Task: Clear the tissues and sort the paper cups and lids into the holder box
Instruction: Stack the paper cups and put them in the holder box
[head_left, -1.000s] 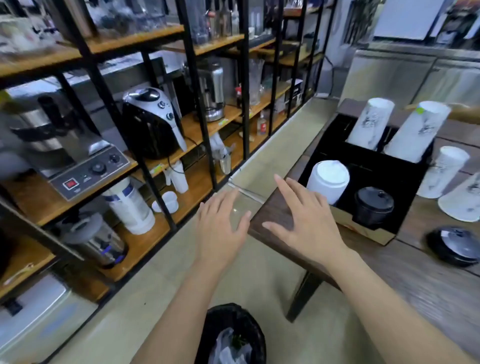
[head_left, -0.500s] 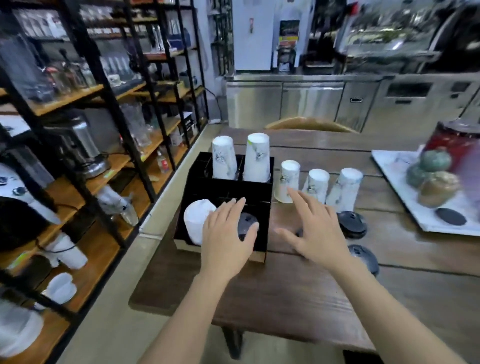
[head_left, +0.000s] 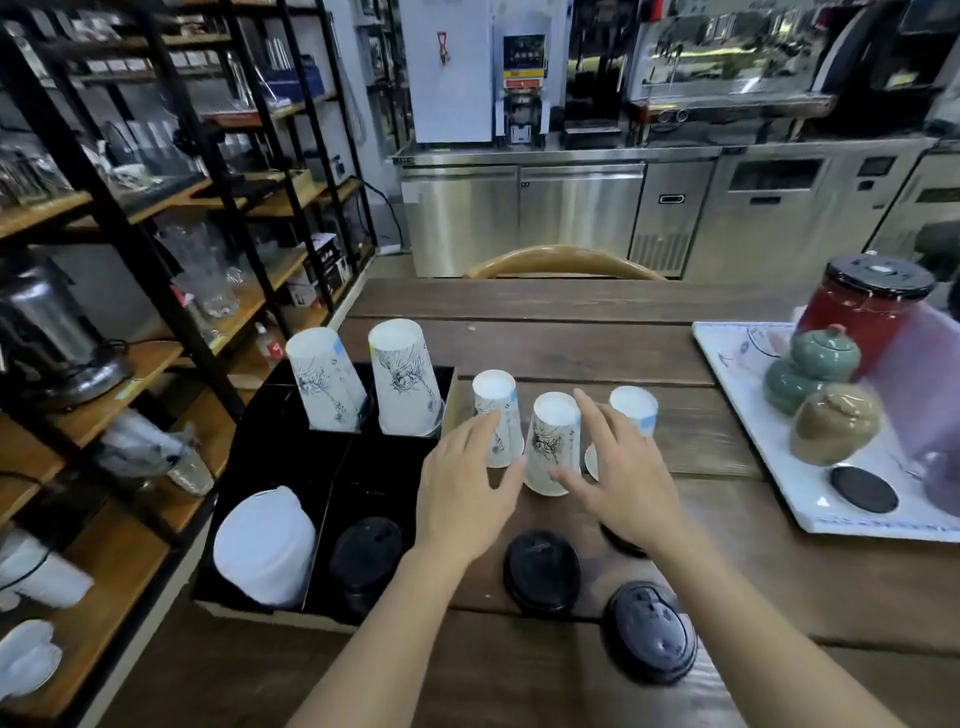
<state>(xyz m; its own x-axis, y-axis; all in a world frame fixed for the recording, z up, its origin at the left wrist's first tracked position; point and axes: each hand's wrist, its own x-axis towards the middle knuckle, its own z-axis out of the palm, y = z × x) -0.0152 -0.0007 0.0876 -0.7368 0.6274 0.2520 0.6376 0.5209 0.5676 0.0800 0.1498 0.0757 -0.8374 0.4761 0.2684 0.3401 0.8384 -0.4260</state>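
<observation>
Fingers spread wide, the left hand and right hand flank an upside-down white cup with black drawing on the table; contact seems likely but unclear. The black box holds two cup stacks, white lids and black lids.

Two open hands, the left hand and right hand, flank an upturned middle paper cup on the wooden worktop. A black holder box sits left of that cup. Black lids lie nearer the viewer.
</observation>
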